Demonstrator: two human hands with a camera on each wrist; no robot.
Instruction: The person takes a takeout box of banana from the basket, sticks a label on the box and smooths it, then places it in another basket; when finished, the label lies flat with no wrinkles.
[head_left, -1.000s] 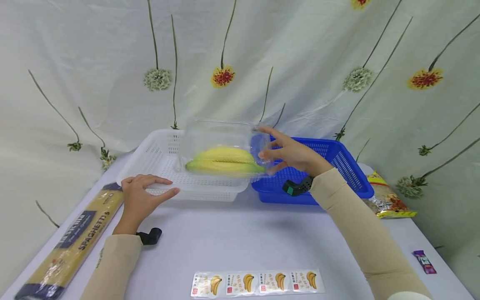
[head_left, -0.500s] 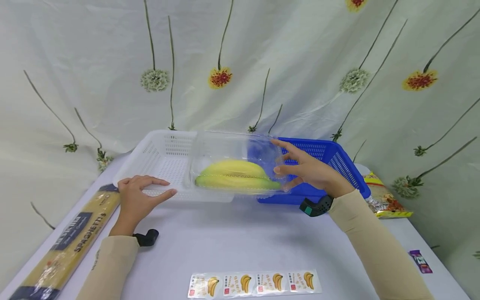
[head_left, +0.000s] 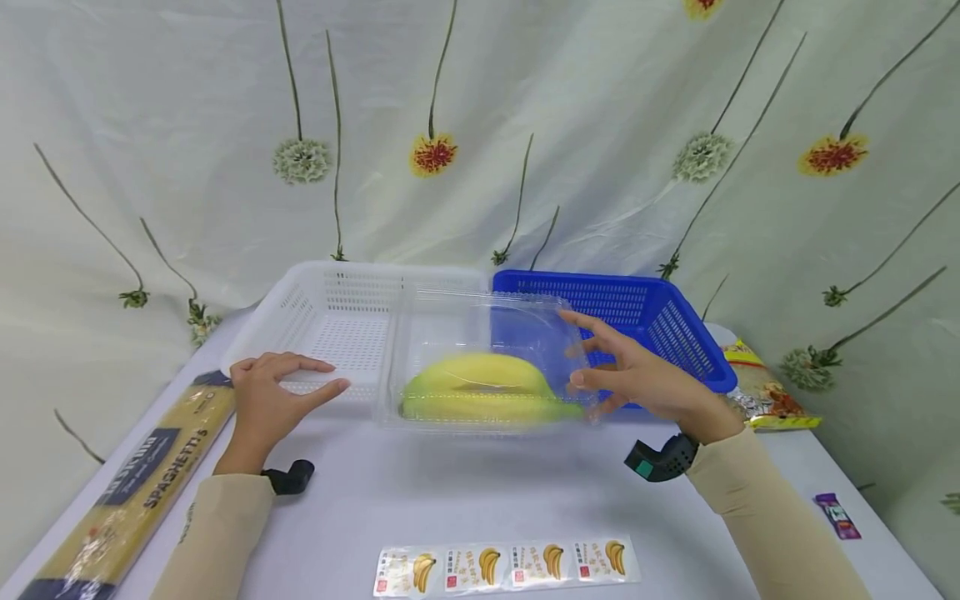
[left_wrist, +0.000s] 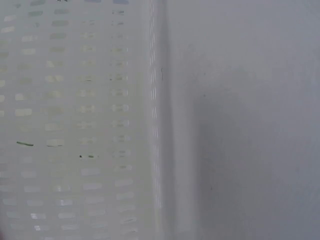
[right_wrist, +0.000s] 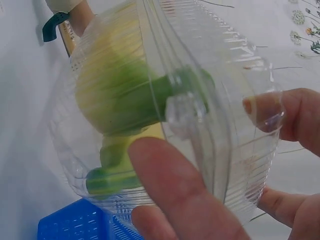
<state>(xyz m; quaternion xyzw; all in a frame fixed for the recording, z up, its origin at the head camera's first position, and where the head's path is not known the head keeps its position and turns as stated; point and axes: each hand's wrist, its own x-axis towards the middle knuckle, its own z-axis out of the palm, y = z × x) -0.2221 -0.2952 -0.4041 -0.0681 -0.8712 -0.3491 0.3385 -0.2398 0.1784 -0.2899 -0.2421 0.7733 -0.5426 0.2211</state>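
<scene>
A hinged clear plastic box (head_left: 450, 321) with yellow-green bananas (head_left: 483, 387) inside is held up in front of two baskets. My right hand (head_left: 641, 375) grips its right end, thumb and fingers spread around the corner; in the right wrist view the green banana ends (right_wrist: 165, 95) show through the plastic. At the near left corner of the white slotted basket (head_left: 285, 321), my left hand (head_left: 270, 408) rests over the rim, thumb and index finger apart. The left wrist view shows only the basket's slotted side (left_wrist: 70, 120) and the tabletop (left_wrist: 260, 130).
A blue basket (head_left: 675, 337) stands right of the white one. A spaghetti pack (head_left: 142, 492) lies at the left edge, a snack bag (head_left: 765, 392) and a small purple wrapper (head_left: 837, 515) at the right. Banana labels (head_left: 506, 567) lie along the front.
My right hand has brought the boxed bananas down, nearer and slightly right, out from over the white basket. My left hand has stayed at the basket's corner.
</scene>
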